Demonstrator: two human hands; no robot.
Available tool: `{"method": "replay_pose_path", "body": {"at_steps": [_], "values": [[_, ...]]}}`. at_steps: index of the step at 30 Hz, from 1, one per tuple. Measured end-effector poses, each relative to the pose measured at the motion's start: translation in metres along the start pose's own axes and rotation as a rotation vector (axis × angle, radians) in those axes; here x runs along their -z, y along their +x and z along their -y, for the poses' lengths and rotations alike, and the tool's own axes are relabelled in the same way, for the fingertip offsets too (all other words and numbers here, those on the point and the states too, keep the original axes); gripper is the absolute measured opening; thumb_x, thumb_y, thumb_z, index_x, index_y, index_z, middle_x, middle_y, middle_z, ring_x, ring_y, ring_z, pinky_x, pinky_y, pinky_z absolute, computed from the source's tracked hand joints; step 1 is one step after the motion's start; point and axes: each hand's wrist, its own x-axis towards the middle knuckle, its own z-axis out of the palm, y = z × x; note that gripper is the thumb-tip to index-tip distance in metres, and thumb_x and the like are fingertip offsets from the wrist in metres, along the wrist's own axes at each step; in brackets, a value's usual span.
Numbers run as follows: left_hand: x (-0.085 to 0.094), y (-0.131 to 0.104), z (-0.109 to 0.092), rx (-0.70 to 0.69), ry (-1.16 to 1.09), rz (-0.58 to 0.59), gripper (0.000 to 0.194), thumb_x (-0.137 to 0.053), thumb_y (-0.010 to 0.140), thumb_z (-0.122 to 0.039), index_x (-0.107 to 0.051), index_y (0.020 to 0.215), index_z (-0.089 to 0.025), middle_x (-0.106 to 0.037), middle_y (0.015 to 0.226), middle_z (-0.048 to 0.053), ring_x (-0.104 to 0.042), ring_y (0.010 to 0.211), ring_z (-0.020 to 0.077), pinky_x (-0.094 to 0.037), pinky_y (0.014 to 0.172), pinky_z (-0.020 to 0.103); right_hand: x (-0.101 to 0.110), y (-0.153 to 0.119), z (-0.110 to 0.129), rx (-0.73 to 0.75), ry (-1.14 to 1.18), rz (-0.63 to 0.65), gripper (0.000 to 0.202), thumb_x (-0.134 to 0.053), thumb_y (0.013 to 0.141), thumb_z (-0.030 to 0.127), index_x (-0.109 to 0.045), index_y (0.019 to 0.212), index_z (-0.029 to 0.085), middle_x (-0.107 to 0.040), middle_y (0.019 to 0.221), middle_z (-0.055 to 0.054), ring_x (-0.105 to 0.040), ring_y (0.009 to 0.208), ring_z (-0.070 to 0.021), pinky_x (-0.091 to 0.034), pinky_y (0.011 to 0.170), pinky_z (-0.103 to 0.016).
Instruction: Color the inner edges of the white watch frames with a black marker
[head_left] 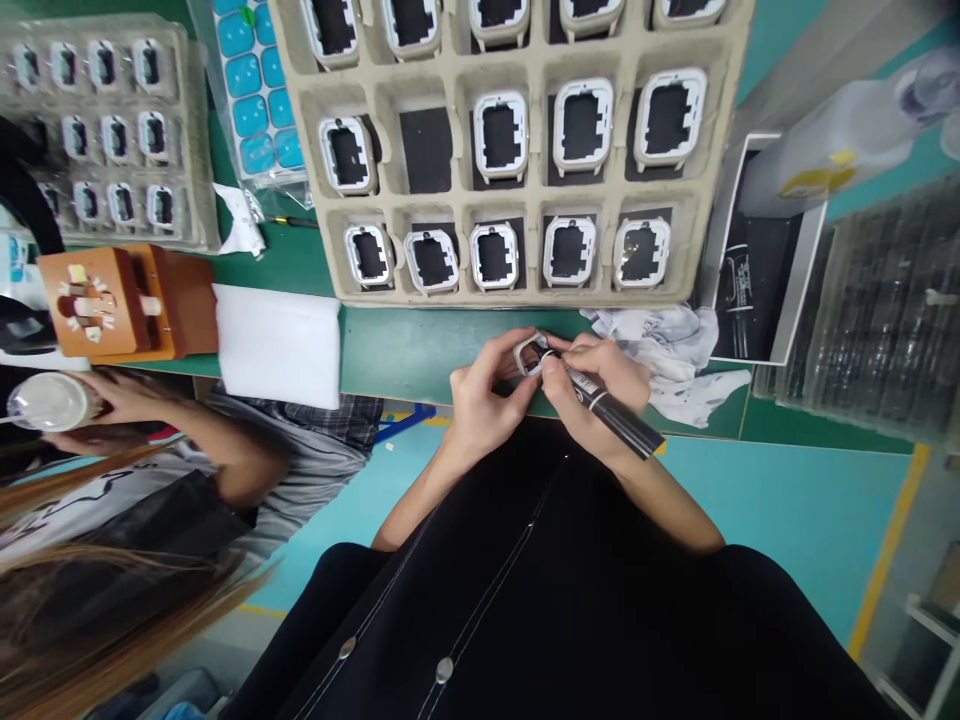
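My left hand [486,400] pinches a small white square frame [528,356] near the table's front edge. A black marker [611,412] is gripped in my right hand [600,385], its tip end at the frame's opening and its back end pointing down to the right. Beyond my hands lies a beige moulded tray [420,299] whose compartments hold several similar white frames, such as one at the front middle [493,255]. One compartment [426,150] in the middle row shows only a dark pad.
Crumpled cloths [682,365] lie right of my hands, beside a white-edged box [787,330] with another marker [739,300]. Left are a folded white cloth [277,345], an orange fixture [169,300] and a clear tray [199,190]. A person [240,450] holds a lidded cup [56,402].
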Motion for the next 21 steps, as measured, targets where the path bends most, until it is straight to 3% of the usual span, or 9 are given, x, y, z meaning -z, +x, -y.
{"method": "replay_pose_path", "body": {"at_steps": [3, 10, 15, 21], "values": [[0.000, 0.001, 0.002, -0.005, -0.027, 0.006, 0.040, -0.084, 0.111, -0.029, -0.075, 0.149, -0.024, -0.091, 0.133, 0.009, -0.092, 0.114, 0.0221, -0.077, 0.106, 0.032, -0.001, -0.001, -0.003, 0.055, 0.017, 0.003, 0.018, -0.081, 0.103, 0.019, -0.067, 0.100, 0.030, -0.073, 0.079, 0.006, -0.079, 0.074, -0.0187, -0.082, 0.092, -0.046], [0.000, 0.005, 0.002, 0.120, -0.124, 0.025, 0.050, -0.094, 0.103, -0.046, -0.075, 0.142, -0.022, -0.092, 0.123, 0.010, -0.093, 0.112, 0.0267, -0.079, 0.103, 0.037, 0.002, 0.000, -0.003, -0.030, 0.029, 0.003, 0.018, -0.081, 0.105, 0.022, -0.067, 0.097, 0.030, -0.074, 0.076, 0.005, -0.086, 0.084, -0.0226, -0.079, 0.086, -0.042], [0.004, 0.007, 0.002, 0.212, -0.220, 0.070, 0.061, -0.103, 0.093, -0.048, -0.075, 0.141, -0.023, -0.093, 0.113, 0.009, -0.094, 0.105, 0.0270, -0.080, 0.095, 0.036, 0.005, -0.003, -0.004, -0.038, 0.071, -0.037, 0.018, -0.081, 0.107, 0.031, -0.067, 0.097, 0.031, -0.070, 0.068, 0.007, -0.081, 0.069, -0.0216, -0.079, 0.084, -0.045], [0.005, 0.008, 0.005, 0.201, -0.233, 0.071, 0.067, -0.108, 0.087, -0.049, -0.077, 0.140, -0.022, -0.092, 0.118, 0.011, -0.092, 0.111, 0.0283, -0.079, 0.097, 0.036, 0.002, -0.015, -0.005, -0.117, 0.159, -0.061, 0.025, -0.080, 0.109, 0.040, -0.062, 0.095, 0.030, -0.069, 0.067, 0.007, -0.077, 0.068, -0.0208, -0.078, 0.079, -0.044]]}}
